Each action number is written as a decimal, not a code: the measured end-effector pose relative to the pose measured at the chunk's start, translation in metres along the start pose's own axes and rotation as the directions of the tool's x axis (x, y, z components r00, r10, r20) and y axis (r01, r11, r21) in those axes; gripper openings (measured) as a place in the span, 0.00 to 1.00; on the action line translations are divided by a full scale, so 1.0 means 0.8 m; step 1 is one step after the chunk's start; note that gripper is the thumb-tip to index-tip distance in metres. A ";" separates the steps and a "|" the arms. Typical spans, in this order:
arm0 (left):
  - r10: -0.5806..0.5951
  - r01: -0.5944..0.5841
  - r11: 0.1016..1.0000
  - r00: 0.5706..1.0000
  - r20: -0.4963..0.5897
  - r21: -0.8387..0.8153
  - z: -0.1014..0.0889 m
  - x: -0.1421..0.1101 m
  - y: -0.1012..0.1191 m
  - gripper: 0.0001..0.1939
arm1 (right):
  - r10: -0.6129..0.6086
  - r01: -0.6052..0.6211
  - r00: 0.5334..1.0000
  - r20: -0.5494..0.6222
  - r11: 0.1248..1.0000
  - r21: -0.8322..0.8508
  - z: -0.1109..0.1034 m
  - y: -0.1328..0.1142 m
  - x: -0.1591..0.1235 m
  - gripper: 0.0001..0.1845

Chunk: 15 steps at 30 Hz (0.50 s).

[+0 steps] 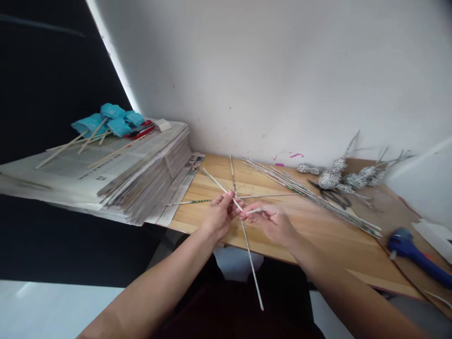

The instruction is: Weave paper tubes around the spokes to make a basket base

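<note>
Head view shows both hands' fingers [229, 197] pinching thin, printed-paper rods [250, 254] crossed above the wooden tabletop [300, 221].

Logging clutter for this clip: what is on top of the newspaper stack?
On the newspaper stack: blue bundles, thin sticks, a red-and-black tool and a small white piece. The bundles cover the paper beneath, so that part cannot be seen.

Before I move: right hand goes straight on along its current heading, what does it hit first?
Likely the left hand, its fingers on the crossed sticks, just ahead of the right hand. Depth unclear from this view.
</note>
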<state>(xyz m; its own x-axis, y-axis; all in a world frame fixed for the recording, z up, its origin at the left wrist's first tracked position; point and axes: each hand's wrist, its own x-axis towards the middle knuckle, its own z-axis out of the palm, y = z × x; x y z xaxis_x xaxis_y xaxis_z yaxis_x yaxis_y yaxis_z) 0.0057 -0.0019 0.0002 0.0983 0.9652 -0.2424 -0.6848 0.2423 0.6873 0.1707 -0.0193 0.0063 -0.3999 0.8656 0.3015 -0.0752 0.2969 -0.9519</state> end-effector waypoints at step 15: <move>0.187 -0.190 0.981 0.979 0.082 0.035 -0.004 0.013 0.040 0.21 | 0.528 -0.519 0.844 0.095 0.848 -0.106 -0.023 -0.003 -0.012 0.23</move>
<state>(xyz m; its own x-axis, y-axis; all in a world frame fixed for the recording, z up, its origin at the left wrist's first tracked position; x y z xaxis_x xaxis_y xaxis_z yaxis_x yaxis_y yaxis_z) -0.0174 0.0156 0.0172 0.0274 0.9982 -0.0525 -0.6652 0.0574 0.7444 0.1913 -0.0211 0.0064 -0.4640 0.8487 -0.2538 0.2409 -0.1548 -0.9581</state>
